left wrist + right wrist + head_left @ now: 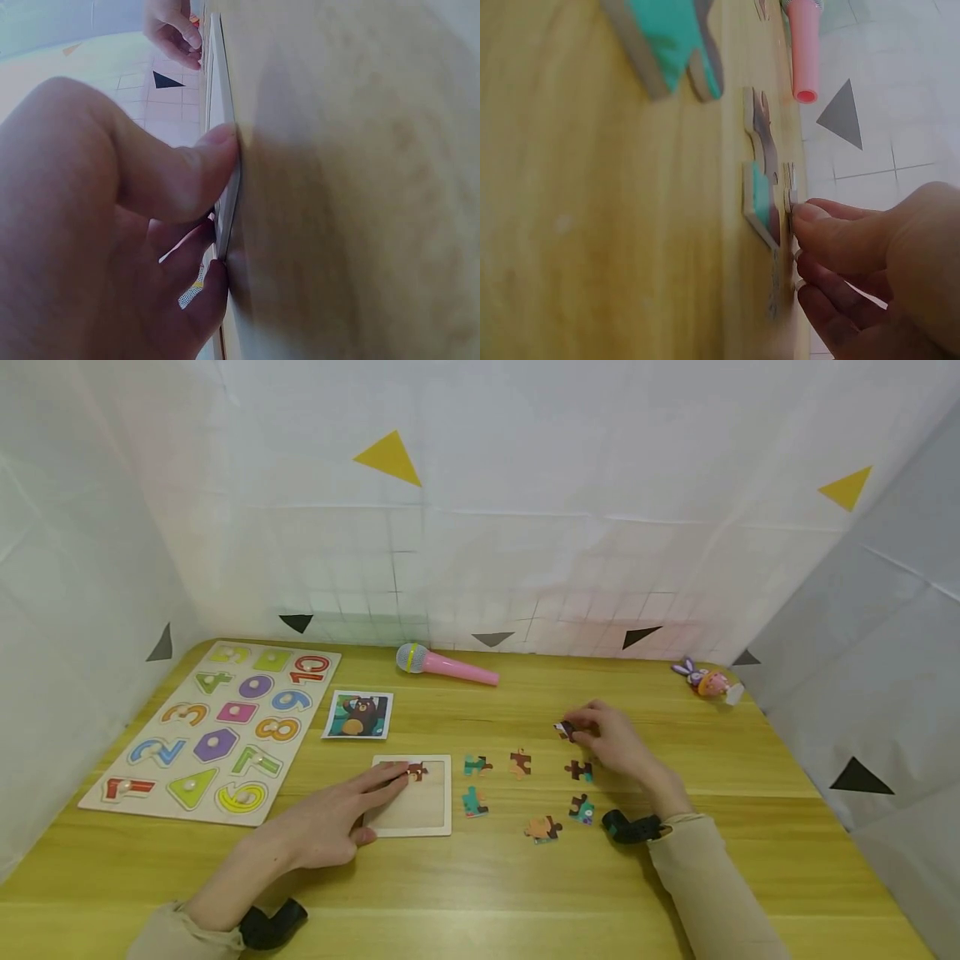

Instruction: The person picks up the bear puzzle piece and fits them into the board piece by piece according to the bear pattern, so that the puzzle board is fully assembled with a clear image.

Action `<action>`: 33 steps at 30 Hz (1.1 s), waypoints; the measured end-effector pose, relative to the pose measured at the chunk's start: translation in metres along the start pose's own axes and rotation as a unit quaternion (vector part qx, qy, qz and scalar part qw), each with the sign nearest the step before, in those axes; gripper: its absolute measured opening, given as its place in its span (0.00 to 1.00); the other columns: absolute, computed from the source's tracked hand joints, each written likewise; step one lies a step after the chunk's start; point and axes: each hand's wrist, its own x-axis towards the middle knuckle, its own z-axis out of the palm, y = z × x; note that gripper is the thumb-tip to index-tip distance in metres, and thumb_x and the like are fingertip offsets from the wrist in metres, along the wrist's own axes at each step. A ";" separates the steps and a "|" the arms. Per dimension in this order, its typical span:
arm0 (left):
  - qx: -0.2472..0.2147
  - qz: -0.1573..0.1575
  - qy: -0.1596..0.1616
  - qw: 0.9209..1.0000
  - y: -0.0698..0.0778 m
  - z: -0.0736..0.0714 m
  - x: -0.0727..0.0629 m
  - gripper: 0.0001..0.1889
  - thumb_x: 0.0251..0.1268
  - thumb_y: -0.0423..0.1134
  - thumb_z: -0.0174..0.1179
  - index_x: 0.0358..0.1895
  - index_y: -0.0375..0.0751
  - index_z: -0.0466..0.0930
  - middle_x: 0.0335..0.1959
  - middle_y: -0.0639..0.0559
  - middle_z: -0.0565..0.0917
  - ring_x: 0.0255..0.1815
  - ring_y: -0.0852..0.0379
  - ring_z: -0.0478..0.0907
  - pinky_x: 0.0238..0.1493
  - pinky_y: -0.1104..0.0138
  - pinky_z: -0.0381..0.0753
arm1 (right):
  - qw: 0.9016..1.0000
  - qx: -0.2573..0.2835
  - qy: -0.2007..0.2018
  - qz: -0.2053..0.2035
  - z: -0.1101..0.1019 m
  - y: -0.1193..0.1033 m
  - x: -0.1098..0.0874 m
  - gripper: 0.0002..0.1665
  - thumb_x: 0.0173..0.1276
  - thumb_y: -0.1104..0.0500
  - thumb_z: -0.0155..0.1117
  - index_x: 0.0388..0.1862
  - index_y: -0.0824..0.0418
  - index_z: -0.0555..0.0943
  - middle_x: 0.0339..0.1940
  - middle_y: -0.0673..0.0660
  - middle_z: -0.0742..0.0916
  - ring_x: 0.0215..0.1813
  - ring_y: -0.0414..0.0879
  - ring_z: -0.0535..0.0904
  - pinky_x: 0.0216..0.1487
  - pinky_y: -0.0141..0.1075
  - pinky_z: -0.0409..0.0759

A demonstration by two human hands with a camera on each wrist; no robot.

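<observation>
A square wooden puzzle tray (447,802) lies under my left hand (330,818), whose fingers stretch over its left side. The fingertips reach a brown puzzle piece (417,772) at the tray's top edge, and in the left wrist view the thumb (214,161) lies against the tray's near edge. My right hand (611,739) pinches a dark puzzle piece with some white (564,728) between thumb and fingers, low over the table. Closest to that hand is a brown and teal puzzle piece (578,770). Several loose pieces, such as an orange one (543,828), lie right of the tray.
A picture card of a bear (357,715) lies behind the tray. On the left is a wooden number and shape board (197,714). A pink toy microphone (457,668) and a small bunny figure (707,681) lie along the back edge, before a white sheet.
</observation>
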 end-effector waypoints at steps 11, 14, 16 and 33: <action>-0.004 -0.003 0.008 1.000 -0.002 0.003 0.000 0.38 0.69 0.34 0.54 0.81 0.51 0.53 0.83 0.58 0.50 0.80 0.50 0.53 0.64 0.56 0.74 | 1.000 0.014 -0.013 0.024 -0.002 0.003 -0.001 0.16 0.71 0.63 0.65 0.54 0.70 0.82 0.44 0.62 0.81 0.45 0.53 0.78 0.45 0.41 0.77; -0.004 -0.006 0.007 1.000 -0.002 0.003 0.001 0.38 0.68 0.34 0.54 0.81 0.51 0.53 0.83 0.58 0.49 0.81 0.51 0.53 0.62 0.58 0.74 | 1.000 0.010 -0.013 0.026 -0.003 0.006 -0.002 0.17 0.70 0.62 0.66 0.54 0.70 0.82 0.44 0.61 0.81 0.45 0.52 0.77 0.45 0.41 0.77; -0.002 -0.007 0.006 1.000 -0.003 0.003 0.001 0.38 0.69 0.35 0.54 0.81 0.52 0.52 0.83 0.59 0.49 0.81 0.51 0.53 0.61 0.59 0.74 | 1.000 0.012 -0.014 0.026 -0.003 0.007 -0.002 0.17 0.70 0.61 0.66 0.53 0.69 0.82 0.44 0.61 0.82 0.45 0.52 0.77 0.46 0.42 0.77; -0.006 -0.015 0.002 1.000 -0.002 0.002 0.001 0.38 0.68 0.35 0.54 0.81 0.51 0.53 0.82 0.59 0.49 0.81 0.51 0.52 0.68 0.54 0.71 | 0.999 0.020 -0.012 0.030 -0.004 0.010 -0.003 0.16 0.71 0.60 0.66 0.52 0.69 0.81 0.44 0.61 0.82 0.44 0.51 0.77 0.45 0.41 0.77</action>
